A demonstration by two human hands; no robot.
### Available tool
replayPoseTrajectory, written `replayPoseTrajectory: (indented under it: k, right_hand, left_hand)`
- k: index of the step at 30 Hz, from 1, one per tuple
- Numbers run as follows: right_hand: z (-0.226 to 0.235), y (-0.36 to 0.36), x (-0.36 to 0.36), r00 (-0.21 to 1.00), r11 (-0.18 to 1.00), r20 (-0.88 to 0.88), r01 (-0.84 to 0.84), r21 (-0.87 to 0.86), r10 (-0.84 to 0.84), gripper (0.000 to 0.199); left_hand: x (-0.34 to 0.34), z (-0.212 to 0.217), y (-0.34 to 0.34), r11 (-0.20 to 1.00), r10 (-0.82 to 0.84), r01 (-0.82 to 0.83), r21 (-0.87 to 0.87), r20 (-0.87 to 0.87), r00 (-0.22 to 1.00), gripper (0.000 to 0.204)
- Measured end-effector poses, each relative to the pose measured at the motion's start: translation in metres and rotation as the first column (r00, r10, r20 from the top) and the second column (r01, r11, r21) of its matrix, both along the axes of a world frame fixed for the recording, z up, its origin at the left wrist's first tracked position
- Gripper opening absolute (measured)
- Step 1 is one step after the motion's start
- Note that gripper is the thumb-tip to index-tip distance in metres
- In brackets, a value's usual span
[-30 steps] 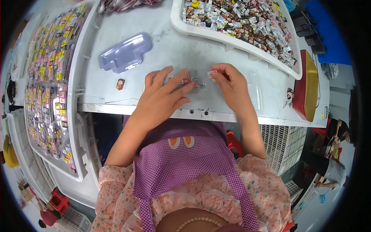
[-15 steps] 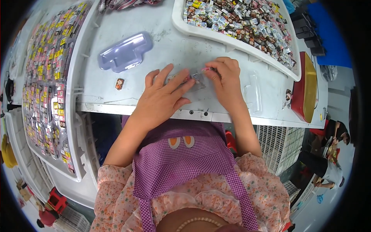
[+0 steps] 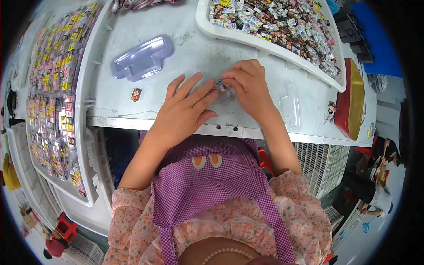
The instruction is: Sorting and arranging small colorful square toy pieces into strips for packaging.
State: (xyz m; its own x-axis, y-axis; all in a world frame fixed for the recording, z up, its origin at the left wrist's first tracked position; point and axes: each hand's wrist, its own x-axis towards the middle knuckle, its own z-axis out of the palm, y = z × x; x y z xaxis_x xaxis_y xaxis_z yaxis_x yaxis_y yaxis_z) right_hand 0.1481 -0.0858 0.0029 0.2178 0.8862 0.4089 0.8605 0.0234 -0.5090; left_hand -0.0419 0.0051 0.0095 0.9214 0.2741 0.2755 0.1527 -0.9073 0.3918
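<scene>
Your two hands meet over the white table (image 3: 185, 57), just in front of you. Your left hand (image 3: 183, 112) lies nearly flat, fingers spread and stretched toward the right, pressing on a clear blister (image 3: 221, 99) that shows only faintly under them. Your right hand (image 3: 248, 86) is curled, thumb and fingers pinched on one small toy piece (image 3: 219, 85) right at your left fingertips. So the piece sits between the two hands, touching both, with the right hand holding it. It is too small to tell which way its long axis runs.

Taking the piece as the landmark: one small brown piece (image 3: 136, 94) lies loose well to its left, and one bluish clear tray (image 3: 141, 57) sits beyond that, up and to the left, its long axis running left to right with a slight tilt. One more clear blister (image 3: 291, 106) rests to the right, standing lengthwise away from you. Above and to the right is one white bin (image 3: 247, 37) heaped with pieces, too many to count. Far left is one long tray (image 3: 81, 110) of sorted pieces. A red-and-yellow box (image 3: 351, 99) stands at far right.
</scene>
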Motion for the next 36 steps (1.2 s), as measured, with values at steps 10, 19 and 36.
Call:
replayPoseTrajectory:
  k: [10,19,36]
  right_hand:
    - [0.001,-0.01,-0.005,0.988,0.99,0.083,-0.126,-0.07,0.131,0.032]
    - [0.009,-0.008,0.005,0.975,0.972,0.027,-0.218,-0.081,0.221,0.033]
    - [0.04,-0.057,0.036,0.975,0.967,0.02,0.216,0.134,-0.221,0.019]
  left_hand:
    - [0.0,-0.002,0.005,0.986,-0.005,0.004,-0.164,-0.008,1.0,0.038]
    - [-0.007,-0.007,0.012,0.936,0.16,-0.102,-0.337,0.15,0.976,0.038]
    - [-0.005,0.004,0.022,0.955,0.089,-0.015,-0.295,0.238,0.967,0.042]
